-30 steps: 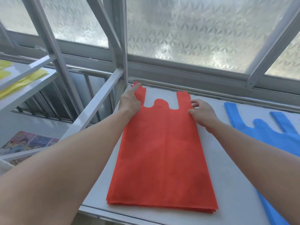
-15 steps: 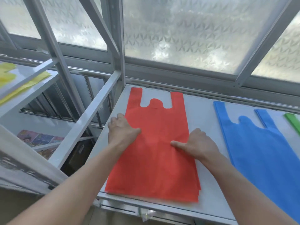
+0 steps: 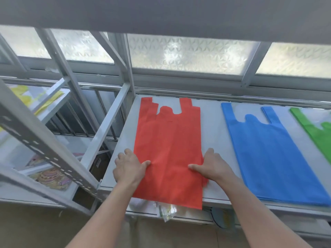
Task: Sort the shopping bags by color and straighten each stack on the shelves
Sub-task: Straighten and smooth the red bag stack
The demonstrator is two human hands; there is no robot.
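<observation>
The red bags (image 3: 168, 149) lay in a stack on the white shelf (image 3: 213, 133). Their long axis ran straight away from the person, with the handles at the window end and the near end hanging over the shelf's front edge. The left grip (image 3: 129, 169) sat on the stack's left long edge and the right grip (image 3: 211, 167) on its right. Both were on the near half, about level with each other. Each had its thumb laid on top and its fingers bent down against the side, holding the stack between them; whether any fingertips went underneath could not be seen. The far handles looked staggered and a red corner poked out under the right wrist. The next move likely called for squeezing the sides square and sliding the stack away, along its length. The blue bags (image 3: 268, 158) lay just to the right.
</observation>
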